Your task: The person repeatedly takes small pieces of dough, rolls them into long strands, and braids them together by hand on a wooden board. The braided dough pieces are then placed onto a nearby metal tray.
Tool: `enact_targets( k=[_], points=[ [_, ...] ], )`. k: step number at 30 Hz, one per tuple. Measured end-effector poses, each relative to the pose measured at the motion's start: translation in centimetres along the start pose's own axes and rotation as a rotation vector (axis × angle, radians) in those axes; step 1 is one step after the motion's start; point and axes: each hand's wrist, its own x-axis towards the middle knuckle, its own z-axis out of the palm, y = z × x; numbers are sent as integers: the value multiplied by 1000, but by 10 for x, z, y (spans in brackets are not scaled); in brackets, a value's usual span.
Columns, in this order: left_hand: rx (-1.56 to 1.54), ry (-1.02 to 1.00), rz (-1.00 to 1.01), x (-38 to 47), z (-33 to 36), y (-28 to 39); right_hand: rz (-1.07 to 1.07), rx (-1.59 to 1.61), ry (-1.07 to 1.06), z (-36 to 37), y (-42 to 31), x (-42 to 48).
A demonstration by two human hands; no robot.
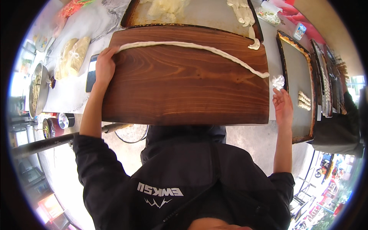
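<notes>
A long thin rope of white dough [184, 44] arcs across a brown wooden board [184, 89]. Its left end disappears under the fingers of my left hand [105, 64], which grips it at the board's upper left edge. The rope's right end rests loose at the board's right edge. Off that side, my right hand [283, 105] holds nothing, its fingers slightly apart. Just above its fingertips lies a crumpled piece of clear plastic [278, 82]. A small bit of dough [254, 44] sits at the board's upper right corner.
Behind the board, a baking tray [207, 21] bears dough strips and plastic film. Another tray [297, 63] on the right carries small twisted dough pieces [304, 100]. At left are a phone [91, 73], bagged dough [73, 57] and a metal bowl [38, 89]. A person stands far right.
</notes>
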Motion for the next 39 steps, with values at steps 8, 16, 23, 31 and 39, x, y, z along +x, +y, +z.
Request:
enact_targets(
  k=[8,16,23,31,39],
  points=[
    [31,-42,-110,10,-25,102,-969,-1423,-530,100,26,53],
    [-351,-525,244,-102,-60,206,-1093,-1366,-457,89,20,98],
    [-709,-406,-294,-14,-34,152,-1080,-1395,-338,80,14,80],
    [163,-283,-239,-21,-36,65,-811,-1623,-535,95,18,-62],
    [237,-91,290,-49,-46,142,-1077,-1317,-650,108,42,26]
  ],
)
